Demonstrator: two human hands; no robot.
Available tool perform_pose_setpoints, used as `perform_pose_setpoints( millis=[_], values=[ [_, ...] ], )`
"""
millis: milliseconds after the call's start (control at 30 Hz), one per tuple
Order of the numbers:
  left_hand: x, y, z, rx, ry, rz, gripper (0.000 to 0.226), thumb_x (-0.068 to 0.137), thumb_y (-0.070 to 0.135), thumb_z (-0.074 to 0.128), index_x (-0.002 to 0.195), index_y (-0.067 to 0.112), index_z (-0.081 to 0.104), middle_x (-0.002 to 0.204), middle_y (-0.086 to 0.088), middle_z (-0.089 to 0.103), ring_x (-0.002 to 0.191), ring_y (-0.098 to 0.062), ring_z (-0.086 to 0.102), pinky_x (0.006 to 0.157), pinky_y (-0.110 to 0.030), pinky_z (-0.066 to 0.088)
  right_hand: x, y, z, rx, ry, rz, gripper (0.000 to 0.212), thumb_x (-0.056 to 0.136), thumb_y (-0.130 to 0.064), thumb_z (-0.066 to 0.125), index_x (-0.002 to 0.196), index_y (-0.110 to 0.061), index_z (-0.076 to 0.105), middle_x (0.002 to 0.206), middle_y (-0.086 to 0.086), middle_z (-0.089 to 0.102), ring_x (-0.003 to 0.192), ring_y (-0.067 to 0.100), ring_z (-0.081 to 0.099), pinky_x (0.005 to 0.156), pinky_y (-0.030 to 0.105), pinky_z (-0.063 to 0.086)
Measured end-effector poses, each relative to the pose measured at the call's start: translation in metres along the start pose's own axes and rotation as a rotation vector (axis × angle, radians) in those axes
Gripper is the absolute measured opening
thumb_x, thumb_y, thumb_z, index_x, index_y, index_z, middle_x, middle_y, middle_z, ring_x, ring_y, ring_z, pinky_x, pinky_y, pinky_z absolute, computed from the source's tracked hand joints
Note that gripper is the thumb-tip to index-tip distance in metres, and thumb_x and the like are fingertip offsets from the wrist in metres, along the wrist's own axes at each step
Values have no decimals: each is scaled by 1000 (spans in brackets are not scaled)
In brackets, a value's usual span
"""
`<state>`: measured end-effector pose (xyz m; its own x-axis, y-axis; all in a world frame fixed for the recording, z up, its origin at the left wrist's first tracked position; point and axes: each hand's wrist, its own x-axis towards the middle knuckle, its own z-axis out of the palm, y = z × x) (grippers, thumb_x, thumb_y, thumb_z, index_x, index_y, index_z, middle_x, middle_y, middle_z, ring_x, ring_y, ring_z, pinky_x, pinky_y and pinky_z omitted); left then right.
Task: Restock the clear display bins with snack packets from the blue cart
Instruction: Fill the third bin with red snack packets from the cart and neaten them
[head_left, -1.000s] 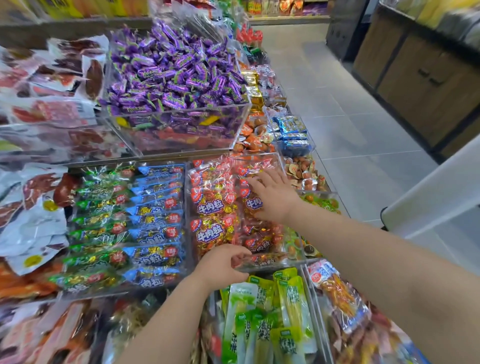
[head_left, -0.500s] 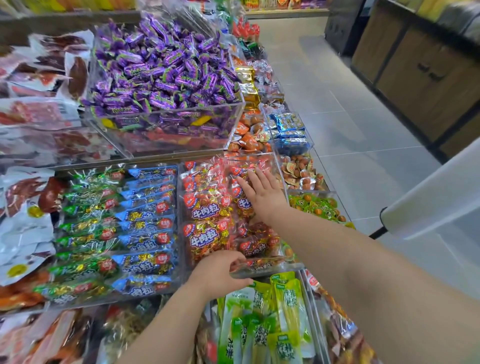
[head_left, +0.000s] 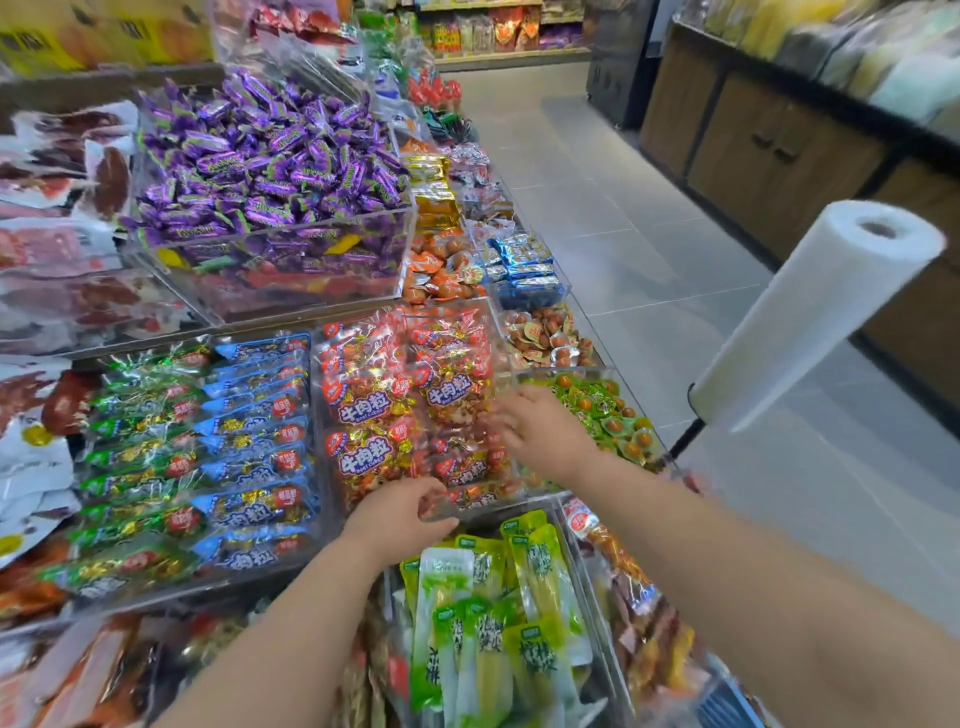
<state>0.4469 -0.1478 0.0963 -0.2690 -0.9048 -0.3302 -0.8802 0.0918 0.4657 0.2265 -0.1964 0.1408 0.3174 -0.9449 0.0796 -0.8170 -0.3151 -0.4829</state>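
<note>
At the clear acrylic bin (head_left: 480, 503) of red beef-cube packets (head_left: 363, 410), the left hand (head_left: 397, 514) grips its front rim. The right hand (head_left: 545, 431), fingers straight, seemingly levels packets. Likely next: fetching more stock.

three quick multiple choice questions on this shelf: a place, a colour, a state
1. Where are the purple sweets relative to the red packets? A nearer the person B farther back C to their right
2. What colour are the long packets between the forearms? A blue B purple C green
3. What is the left hand doing? A gripping the red packets' bin by its front rim B lying flat C holding a roll

B, the sweets lie beyond the red packets; C, the long packets are green; A, its fingers curl on the rim.
</note>
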Motion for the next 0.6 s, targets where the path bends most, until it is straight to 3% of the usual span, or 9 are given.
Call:
perform_pose_setpoints(
  millis=[133, 233, 333, 433, 533, 600],
  values=[
    [-3, 13, 5, 203, 21, -10, 46, 88, 53, 55, 123, 23, 54, 118, 3, 61, 103, -16, 56, 86, -36, 51, -75, 32, 2, 260, 53, 253, 19, 89, -11, 56, 100, -7, 70, 99, 7, 67, 94, 21, 59, 81, 32, 47],
    [-1, 39, 16, 362, 207, 41, 53, 85, 47, 60, 126, 15, 51, 122, -4, 55, 114, -25, 48, 92, -38, 43, -134, 66, 7, 407, 79, 507, 14, 88, -12, 58, 93, -12, 71, 91, 0, 67, 85, 15, 58, 71, 22, 39],
    [0, 91, 41, 390, 339, 201, 37, 78, 30, 71, 106, 8, 62, 101, -11, 58, 99, -33, 51, 84, -42, 44, -192, 111, 14, 476, 65, 713, 12, 87, -13, 61, 93, -11, 71, 98, 3, 68, 88, 12, 57, 73, 15, 38],
    [1, 161, 83, 395, 318, 404, 20, 67, 17, 78, 83, 12, 68, 80, -9, 58, 79, -34, 58, 68, -42, 47, -254, 155, 14, 556, 67, 926, 17, 88, -7, 58, 97, -12, 71, 99, 6, 66, 93, 15, 56, 88, 28, 42],
    [2, 232, 142, 363, 219, 604, 8, 64, 20, 68, 70, 16, 65, 73, -6, 58, 70, -31, 57, 60, -38, 48, -322, 192, 12, 630, 127, 1119, 14, 90, -5, 56, 94, -8, 69, 88, 8, 65, 84, 18, 56, 80, 29, 44],
    [1, 273, 189, 225, 2, 609, 8, 72, 19, 60, 73, 13, 65, 75, -9, 62, 76, -31, 59, 70, -41, 51, -366, 213, 12, 651, 148, 1186, 15, 89, -4, 56, 83, -13, 67, 74, -1, 59, 71, 13, 52, 70, 21, 44]
  ],
)
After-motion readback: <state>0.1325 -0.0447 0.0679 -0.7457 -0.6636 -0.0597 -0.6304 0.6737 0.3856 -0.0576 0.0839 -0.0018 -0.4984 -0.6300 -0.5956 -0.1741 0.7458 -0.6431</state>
